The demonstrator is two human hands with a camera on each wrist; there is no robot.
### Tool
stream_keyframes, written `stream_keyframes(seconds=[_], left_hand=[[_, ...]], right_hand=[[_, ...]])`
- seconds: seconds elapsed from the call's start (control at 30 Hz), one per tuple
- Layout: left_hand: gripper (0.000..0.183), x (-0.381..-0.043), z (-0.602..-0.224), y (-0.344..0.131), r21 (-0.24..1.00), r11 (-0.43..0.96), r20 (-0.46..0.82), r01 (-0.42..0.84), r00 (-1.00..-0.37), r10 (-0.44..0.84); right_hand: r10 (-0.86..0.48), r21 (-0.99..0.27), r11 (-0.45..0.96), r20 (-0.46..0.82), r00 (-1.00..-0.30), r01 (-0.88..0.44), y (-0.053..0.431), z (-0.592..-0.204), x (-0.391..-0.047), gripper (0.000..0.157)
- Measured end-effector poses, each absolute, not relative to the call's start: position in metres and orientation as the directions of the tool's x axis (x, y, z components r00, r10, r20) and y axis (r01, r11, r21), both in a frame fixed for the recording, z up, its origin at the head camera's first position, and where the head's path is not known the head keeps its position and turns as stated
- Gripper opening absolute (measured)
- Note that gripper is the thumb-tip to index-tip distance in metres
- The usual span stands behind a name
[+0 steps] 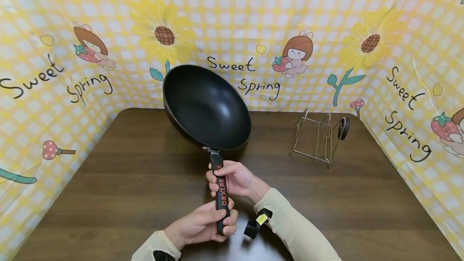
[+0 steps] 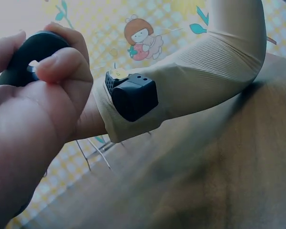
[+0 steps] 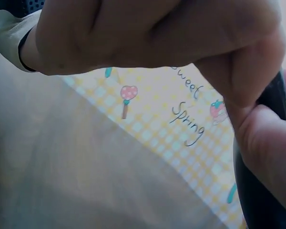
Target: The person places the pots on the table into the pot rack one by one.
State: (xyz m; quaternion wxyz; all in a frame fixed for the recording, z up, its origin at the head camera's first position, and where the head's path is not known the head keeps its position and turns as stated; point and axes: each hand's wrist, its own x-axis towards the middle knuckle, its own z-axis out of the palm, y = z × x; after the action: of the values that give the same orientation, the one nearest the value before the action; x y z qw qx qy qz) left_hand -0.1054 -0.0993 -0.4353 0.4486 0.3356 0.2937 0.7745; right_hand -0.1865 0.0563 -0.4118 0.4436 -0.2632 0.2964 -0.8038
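Note:
A black wok [image 1: 207, 108] is held up tilted above the table, its dark inside facing the head camera. Its long black handle [image 1: 220, 184] with red lettering runs down toward the person. My left hand [image 1: 203, 222] grips the lower end of that handle. Higher up, nearer the wok, the right hand [image 1: 235, 178] grips it too, thumb across the front. In the left wrist view the handle's end [image 2: 33, 57] shows within the curled fingers of the left hand [image 2: 43, 109]. The right wrist view shows the right hand [image 3: 181, 38] with part of the dark pan [image 3: 257, 191] below.
A wire rack [image 1: 313, 138] with a round black piece [image 1: 343, 128] stands at the back right of the brown wooden table [image 1: 119, 196]. Yellow checked cloth [image 1: 232, 23] surrounds the table at the back and both sides. Black cameras [image 1: 258, 224] sit on the wrists.

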Motion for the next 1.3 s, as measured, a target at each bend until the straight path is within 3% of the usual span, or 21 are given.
stream_keyframes(seconds=[0.2, 0.5, 0.77, 0.93, 1.1, 1.3], left_hand=[[0.007, -0.107, -0.422, -0.096, 0.817, -0.367, 0.221, -0.444, -0.348, 0.911], [0.022, -0.112, -0.413, -0.088, 0.878, -0.337, 0.224, -0.340, -0.331, 0.917], [0.009, -0.116, -0.410, -0.086, 0.917, -0.280, 0.178, -0.285, -0.335, 0.925], [0.028, -0.119, -0.405, -0.082, 0.942, -0.259, 0.181, -0.215, -0.326, 0.928], [0.036, -0.124, -0.398, -0.075, 0.957, -0.241, 0.183, -0.160, -0.310, 0.933], [0.029, -0.126, -0.392, -0.065, 0.950, -0.208, 0.120, -0.232, -0.343, 0.932]], right_hand=[[-0.866, -0.750, -0.447, 0.227, -0.446, 0.487, 0.067, -0.399, -0.185, 0.042], [-0.836, -0.796, -0.443, 0.201, -0.510, 0.412, 0.079, -0.382, -0.181, 0.031], [-0.821, -0.860, -0.378, 0.141, -0.553, 0.342, 0.091, -0.375, -0.184, 0.018], [-0.800, -0.900, -0.343, 0.129, -0.586, 0.269, 0.101, -0.371, -0.185, 0.018], [-0.788, -0.889, -0.387, 0.180, -0.589, 0.246, 0.109, -0.367, -0.185, 0.023], [-0.770, -0.825, -0.507, 0.302, -0.562, 0.251, 0.112, -0.366, -0.187, 0.028]])
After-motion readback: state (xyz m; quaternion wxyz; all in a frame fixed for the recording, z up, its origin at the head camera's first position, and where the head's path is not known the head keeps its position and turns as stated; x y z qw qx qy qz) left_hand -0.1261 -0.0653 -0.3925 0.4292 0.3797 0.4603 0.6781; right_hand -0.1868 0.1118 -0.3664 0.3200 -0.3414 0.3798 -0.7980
